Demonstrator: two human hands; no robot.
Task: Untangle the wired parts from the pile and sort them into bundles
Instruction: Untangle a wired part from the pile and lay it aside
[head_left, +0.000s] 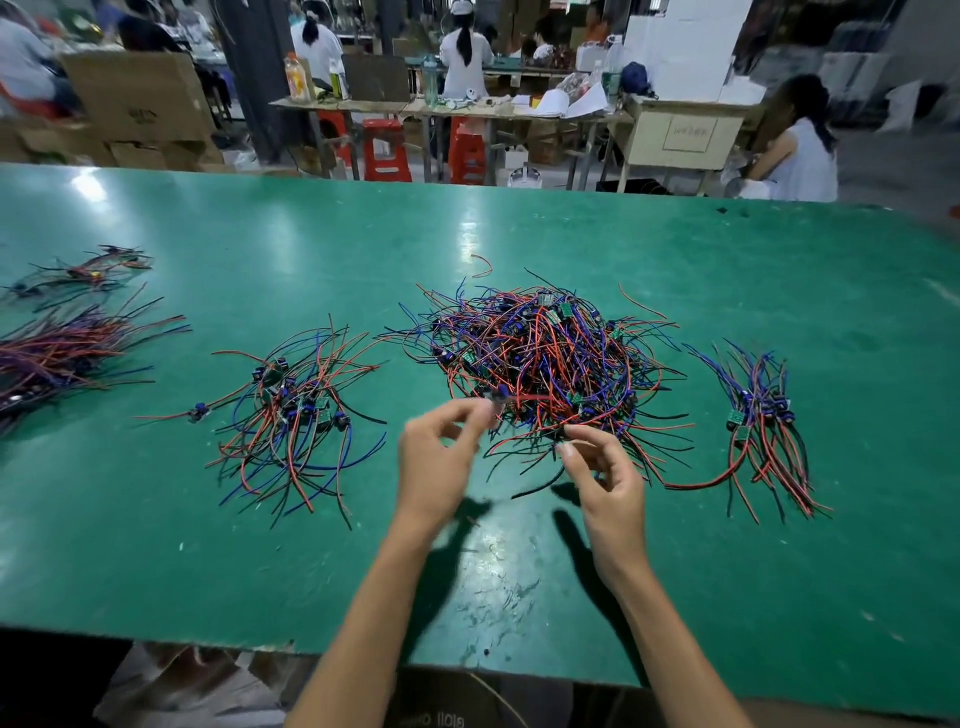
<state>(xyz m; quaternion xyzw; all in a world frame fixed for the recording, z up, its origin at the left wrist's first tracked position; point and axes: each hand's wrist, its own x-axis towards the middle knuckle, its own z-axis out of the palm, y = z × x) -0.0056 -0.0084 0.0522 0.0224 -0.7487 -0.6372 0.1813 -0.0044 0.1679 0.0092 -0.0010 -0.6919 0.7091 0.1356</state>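
Note:
A big tangled pile (545, 364) of red, blue and black wired parts with small green boards lies mid-table. My left hand (441, 457) pinches a wired part (501, 397) at the pile's near edge, blurred. My right hand (602, 478) pinches a black wire (550, 483) that trails from the pile. A loose bundle (296, 415) lies left of my hands, and a neater bundle (763, 421) lies to the right.
Two more wire bundles sit at the far left, a large one (57, 358) and a smaller one (88, 273) behind it. A stray red wire (483, 265) lies beyond the pile. The green table (208, 571) ends just below my forearms. People work at benches behind.

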